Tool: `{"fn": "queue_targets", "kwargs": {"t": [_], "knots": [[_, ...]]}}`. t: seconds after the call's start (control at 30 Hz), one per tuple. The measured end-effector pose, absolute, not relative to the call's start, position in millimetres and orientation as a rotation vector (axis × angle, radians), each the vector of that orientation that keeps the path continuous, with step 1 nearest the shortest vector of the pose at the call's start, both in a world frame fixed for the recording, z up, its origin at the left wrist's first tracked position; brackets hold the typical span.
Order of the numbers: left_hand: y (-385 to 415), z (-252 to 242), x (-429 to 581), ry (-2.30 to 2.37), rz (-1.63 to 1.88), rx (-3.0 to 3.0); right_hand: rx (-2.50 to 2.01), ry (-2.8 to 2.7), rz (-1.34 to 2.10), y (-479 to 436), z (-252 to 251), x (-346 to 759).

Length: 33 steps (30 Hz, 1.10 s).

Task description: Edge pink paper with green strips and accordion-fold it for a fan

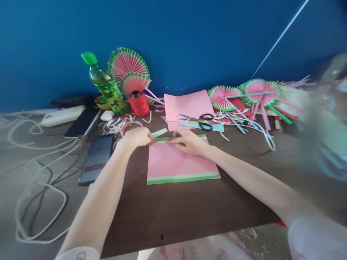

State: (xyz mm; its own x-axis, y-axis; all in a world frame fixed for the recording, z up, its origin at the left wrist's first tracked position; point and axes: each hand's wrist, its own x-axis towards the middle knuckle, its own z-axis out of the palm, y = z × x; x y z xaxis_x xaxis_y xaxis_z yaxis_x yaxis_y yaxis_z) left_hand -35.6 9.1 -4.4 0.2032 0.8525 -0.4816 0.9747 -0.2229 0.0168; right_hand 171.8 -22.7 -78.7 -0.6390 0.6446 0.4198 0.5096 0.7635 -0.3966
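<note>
A pink paper sheet (179,164) lies flat on the dark table, with green and pale green bands along its near and far edges. My left hand (137,138) is closed at the sheet's far left corner, fingertips pinched on a pale green paper strip (159,133) that sticks up to the right. On the sheet rests my right hand (191,141), fingers curled together, their tips touching the far band; whatever they may pinch is hidden. Black-handled scissors (204,122) lie just beyond, on light blue paper (219,127) beside another pink sheet (188,106).
Pleated pink-and-green paper fans (128,65) lean on the blue wall, near a green bottle (108,88) and a red thread spool (139,103). More fans (261,92) lie at the right. Phones (97,159) and white cables (65,198) occupy the left. A blurred person is at far right.
</note>
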Motion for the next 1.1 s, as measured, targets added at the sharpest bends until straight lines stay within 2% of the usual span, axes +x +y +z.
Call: {"fn": "queue_targets", "kwargs": {"t": [0.17,0.4,0.73,1.1], "knots": [[10,-4,-39,1.671,-0.443,2.217,-0.815,-2.375,0.284,-22,-81,171],[6,6,-37,1.402,-0.021,2.346,-0.883,-2.164,0.174,-19,-68,174],[0,14,-29,1.318,0.074,2.289,-1.105,-1.961,0.637,-17,-56,178],[-6,12,-19,1.156,0.126,2.282,-1.087,-2.109,0.775,-25,-40,171]]}}
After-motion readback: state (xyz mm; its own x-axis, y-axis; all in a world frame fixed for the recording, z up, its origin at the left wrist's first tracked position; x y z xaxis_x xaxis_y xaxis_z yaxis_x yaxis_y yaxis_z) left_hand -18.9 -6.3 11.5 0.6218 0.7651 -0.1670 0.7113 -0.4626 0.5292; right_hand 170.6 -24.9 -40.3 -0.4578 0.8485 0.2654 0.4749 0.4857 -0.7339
